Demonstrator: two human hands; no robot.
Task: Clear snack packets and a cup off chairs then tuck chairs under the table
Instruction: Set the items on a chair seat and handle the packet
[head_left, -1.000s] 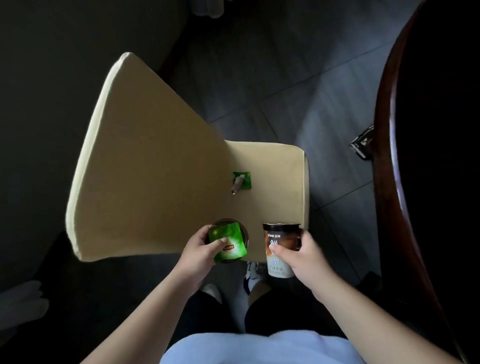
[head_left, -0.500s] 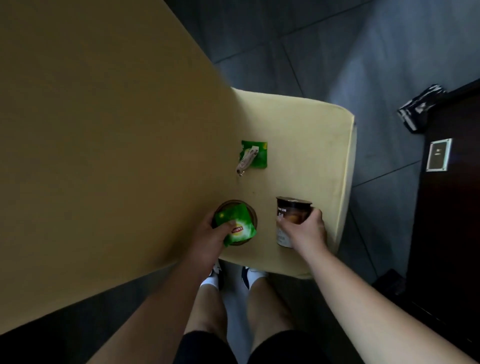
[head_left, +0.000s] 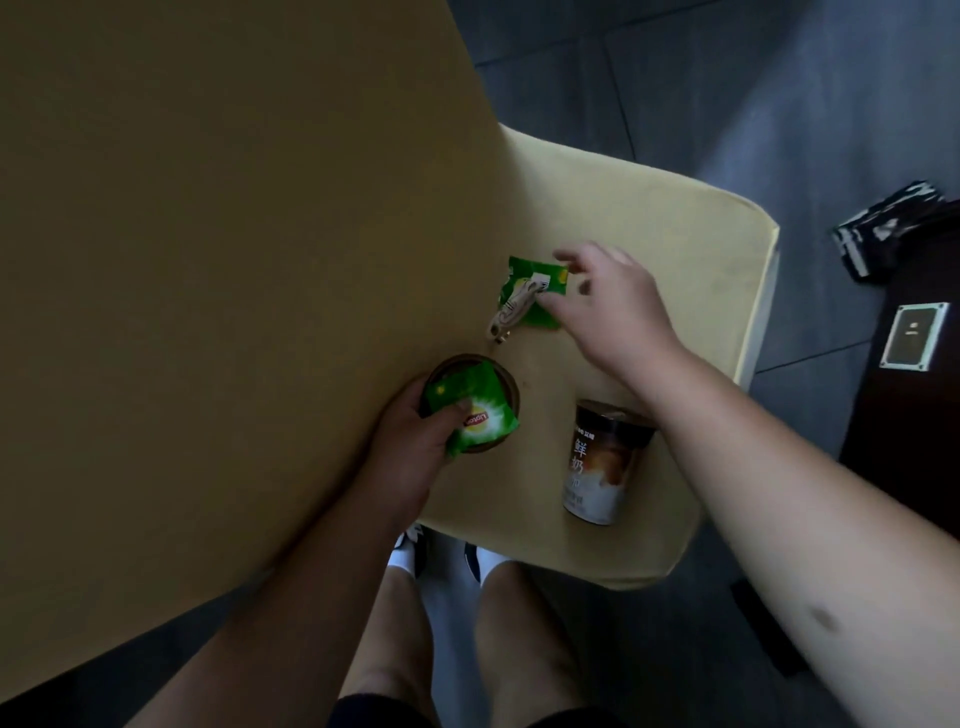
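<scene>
Dark floor tiles surround a yellow chair (head_left: 649, 218). On its seat, the left hand (head_left: 410, 447) grips a round cup (head_left: 506, 387) and a green packet (head_left: 475, 413) pressed over its top by the thumb. The right hand (head_left: 608, 306), fingers (head_left: 566, 255) spread open, touches a second packet (head_left: 535, 296) near the backrest. A tall cup (head_left: 597, 462) stands free beneath that forearm.

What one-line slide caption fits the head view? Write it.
Left hand holds green packet over a cup; right hand reaches another packet on the chair seat.
</scene>
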